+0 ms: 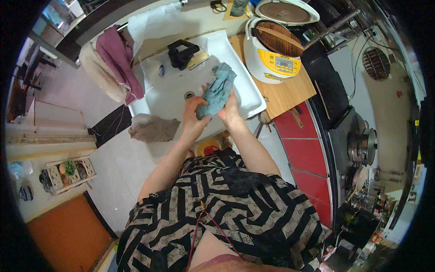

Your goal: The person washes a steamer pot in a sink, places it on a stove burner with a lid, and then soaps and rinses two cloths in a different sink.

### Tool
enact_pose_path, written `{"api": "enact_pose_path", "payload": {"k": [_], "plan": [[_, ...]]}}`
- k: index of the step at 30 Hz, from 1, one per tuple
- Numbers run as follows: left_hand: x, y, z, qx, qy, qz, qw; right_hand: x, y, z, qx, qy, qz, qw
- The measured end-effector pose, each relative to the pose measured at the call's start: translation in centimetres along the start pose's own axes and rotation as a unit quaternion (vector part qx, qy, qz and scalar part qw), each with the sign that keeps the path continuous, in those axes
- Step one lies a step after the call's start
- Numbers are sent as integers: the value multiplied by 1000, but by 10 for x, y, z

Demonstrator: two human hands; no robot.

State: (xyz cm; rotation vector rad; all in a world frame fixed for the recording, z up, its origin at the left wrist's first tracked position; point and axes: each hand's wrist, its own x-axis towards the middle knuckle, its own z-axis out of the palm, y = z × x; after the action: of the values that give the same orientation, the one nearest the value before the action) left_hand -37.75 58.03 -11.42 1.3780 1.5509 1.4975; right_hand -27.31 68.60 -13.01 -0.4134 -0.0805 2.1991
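Note:
A bunched teal cloth point(220, 86) is held in both hands above a white sink point(163, 97). My left hand point(196, 110) grips its lower end from the left, fingers and thumb curled round it. On the other side, my right hand point(230, 108) supports the cloth with the palm behind it; the cloth hides part of its fingers. The sink's drain point(189, 95) shows just left of my left hand. Farther back in the basin lie a black cloth item point(181, 54), a pale yellow block point(198, 61) and a small blue-and-white item point(161, 70).
A brownish cloth point(154, 128) hangs over the sink's near left edge. Purple point(117, 63) and cream towels point(100, 73) drape at the left. At right, a rice cooker point(272, 64) with its lid raised stands on a wooden board point(289, 93) over red cabinets point(300, 136).

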Motion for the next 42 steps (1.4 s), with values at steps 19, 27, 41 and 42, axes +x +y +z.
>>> {"api": "enact_pose_path", "payload": {"k": [19,27,41,42], "plan": [[-31,-111,-194,379,276,-19,883,-61,-98,-76,-953,158,-136,220],[-68,-158,-209,78,255,-357,895,-24,-94,-51,-975,86,-65,196],[-6,-66,-119,-369,189,-212,885,169,-8,46,-981,-126,-73,129],[1,-62,-114,-412,188,-261,852,171,-13,40,-976,-119,-88,158]]}}
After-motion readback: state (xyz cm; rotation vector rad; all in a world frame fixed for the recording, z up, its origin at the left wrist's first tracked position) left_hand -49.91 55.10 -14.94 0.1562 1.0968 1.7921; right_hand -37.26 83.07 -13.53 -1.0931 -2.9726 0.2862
